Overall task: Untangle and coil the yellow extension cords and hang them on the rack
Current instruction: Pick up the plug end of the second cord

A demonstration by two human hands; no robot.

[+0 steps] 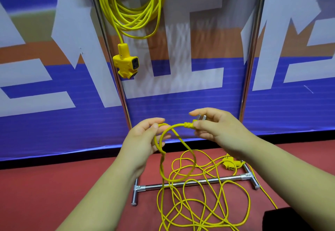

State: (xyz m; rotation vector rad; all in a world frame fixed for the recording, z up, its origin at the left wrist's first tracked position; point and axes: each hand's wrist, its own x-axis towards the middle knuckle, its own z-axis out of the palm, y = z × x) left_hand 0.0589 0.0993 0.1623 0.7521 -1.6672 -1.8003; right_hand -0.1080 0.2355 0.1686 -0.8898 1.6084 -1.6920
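Evidently the first turn of a new coil is being formed, and it is best done with the plug [195, 121] kept pinned in the right hand [215, 129] while cord is fed round by the left hand [143, 140]. The plug is pinched between thumb and fingers of the right grip, its metal prongs pointing away from the person. The left grip is closed round the cord where the small loop [164, 133] crosses itself. Each further turn should be matched to this loop and gathered into the left grip, and twist should be let run down the slack, not forced in. The rest of the yellow extension cord [199, 194] is strewn in overlapping loops on the red floor [54, 185], draped across the base bar of the rack [190, 182], and its socket block [230, 165] lies near the rack's right foot. A crossing just below the left hand is judged a likely snag. A finished coil [132, 4] is already hung high on the rack, its three-way socket [126, 62] dangling beneath
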